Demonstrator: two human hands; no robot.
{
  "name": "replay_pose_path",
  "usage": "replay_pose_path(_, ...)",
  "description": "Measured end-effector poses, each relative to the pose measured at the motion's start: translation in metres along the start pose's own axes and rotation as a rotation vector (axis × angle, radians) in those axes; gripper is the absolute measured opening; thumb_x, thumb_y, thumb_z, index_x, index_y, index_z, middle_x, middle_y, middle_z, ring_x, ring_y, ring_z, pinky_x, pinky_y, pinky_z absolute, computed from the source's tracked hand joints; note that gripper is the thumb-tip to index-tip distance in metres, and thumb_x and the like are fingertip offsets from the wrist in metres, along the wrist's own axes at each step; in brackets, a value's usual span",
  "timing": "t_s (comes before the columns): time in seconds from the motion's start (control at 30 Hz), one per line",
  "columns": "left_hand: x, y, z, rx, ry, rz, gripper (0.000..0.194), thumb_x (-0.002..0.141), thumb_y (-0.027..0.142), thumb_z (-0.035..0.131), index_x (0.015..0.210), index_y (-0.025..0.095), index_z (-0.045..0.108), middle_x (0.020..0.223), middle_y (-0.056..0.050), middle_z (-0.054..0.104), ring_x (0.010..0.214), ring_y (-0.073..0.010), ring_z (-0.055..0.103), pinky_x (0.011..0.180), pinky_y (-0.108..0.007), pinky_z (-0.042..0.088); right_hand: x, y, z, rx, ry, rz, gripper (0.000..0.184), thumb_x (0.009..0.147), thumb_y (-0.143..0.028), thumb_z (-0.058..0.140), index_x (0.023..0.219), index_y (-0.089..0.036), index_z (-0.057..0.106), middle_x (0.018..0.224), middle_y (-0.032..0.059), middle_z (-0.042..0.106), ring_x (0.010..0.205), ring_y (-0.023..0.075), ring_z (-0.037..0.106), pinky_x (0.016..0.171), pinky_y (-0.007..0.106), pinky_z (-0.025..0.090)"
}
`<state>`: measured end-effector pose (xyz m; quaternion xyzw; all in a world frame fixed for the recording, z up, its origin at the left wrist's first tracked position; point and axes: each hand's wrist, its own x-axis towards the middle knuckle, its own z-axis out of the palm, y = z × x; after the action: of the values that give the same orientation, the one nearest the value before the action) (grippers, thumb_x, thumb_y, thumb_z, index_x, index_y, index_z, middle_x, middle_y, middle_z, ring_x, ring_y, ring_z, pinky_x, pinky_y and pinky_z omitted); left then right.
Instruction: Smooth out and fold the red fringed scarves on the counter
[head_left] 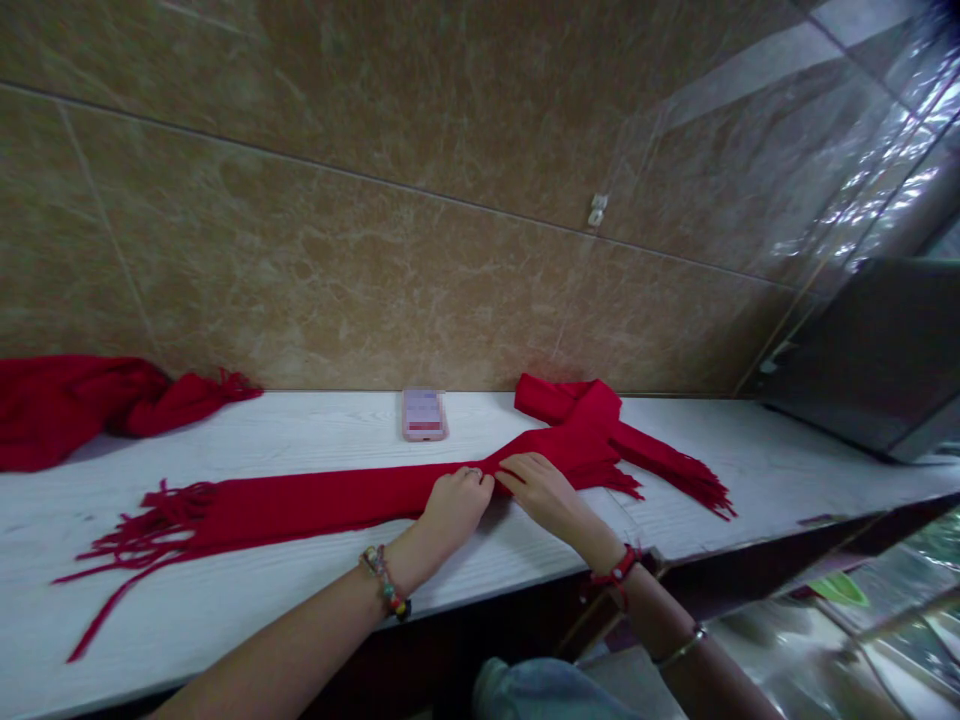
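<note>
A long red fringed scarf (300,505) lies stretched across the white table (225,590), its left tassels spread out and its right end folded back near the wall. My left hand (456,508) is curled, fingers pinching the scarf's near edge at its middle. My right hand (541,490) rests right beside it, fingers pressed on the same stretch of scarf. Both wrists wear bracelets.
A pink phone (424,414) lies flat near the wall behind the scarf. A second red scarf (82,400) is bunched at the far left. A dark box-like object (870,365) stands at the right end. A tiled wall (420,200) backs the table.
</note>
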<state>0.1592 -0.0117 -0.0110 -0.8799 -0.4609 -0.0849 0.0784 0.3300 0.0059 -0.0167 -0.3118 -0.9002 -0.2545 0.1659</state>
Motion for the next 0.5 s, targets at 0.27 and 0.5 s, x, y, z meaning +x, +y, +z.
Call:
replay_pose_path(0.27, -0.031, -0.033, 0.016, -0.086, -0.163, -0.072, 0.051, 0.082, 0.006, 0.032, 0.131, 0.02, 0.037, 0.139, -0.007, 0.035, 0.127, -0.0238, 0.031, 0.099, -0.048, 0.032, -0.009, -0.003, 0.021, -0.113, 0.058, -0.066, 0.032, 0.078, 0.001, 0.042, 0.099, -0.01, 0.062, 0.101, 0.0097, 0.066, 0.093, 0.0184, 0.06, 0.084, 0.033, 0.048)
replay_pose_path(0.5, -0.089, -0.065, -0.022, 0.004, -0.442, -0.423, 0.057, 0.081, 0.005, 0.024, 0.137, 0.019, 0.026, 0.144, -0.012, 0.018, 0.13, -0.0314, 0.02, 0.089, -0.061, 0.033, -0.012, -0.004, 0.018, -0.1, -0.011, -0.032, 0.034, 0.077, 0.001, 0.041, 0.102, -0.01, 0.062, 0.104, 0.0112, 0.065, 0.095, 0.0194, 0.06, 0.086, 0.033, 0.047)
